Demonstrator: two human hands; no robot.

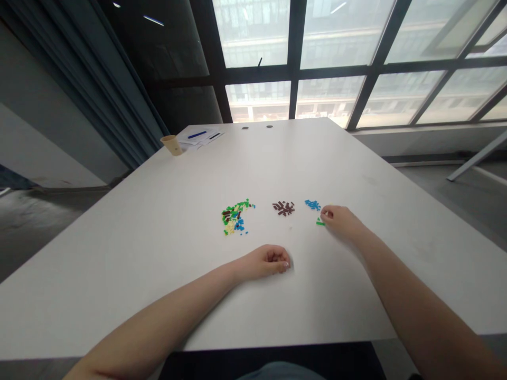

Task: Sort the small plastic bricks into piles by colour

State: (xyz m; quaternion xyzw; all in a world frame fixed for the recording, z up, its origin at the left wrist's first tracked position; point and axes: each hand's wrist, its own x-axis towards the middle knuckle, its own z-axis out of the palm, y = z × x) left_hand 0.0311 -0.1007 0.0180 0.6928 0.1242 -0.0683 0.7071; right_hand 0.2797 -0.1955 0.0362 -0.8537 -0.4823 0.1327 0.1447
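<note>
My right hand is on the table at the right, its thumb and fingers pinched together; whatever lies between the fingertips is too small to make out. Just beside those fingertips are a few green building bricks. A cluster of small blue bricks lies a little beyond them. My left hand rests on its side nearer the front, fingers curled in loosely, with nothing visible in it. Dark brown bricks form a pile in the middle. Further left spreads a mixed heap of green, blue, brown and yellow bricks.
The bricks lie on a long white table. A tan paper cup stands at its far left edge, beside papers with a blue pen on them. Large windows rise behind the far end.
</note>
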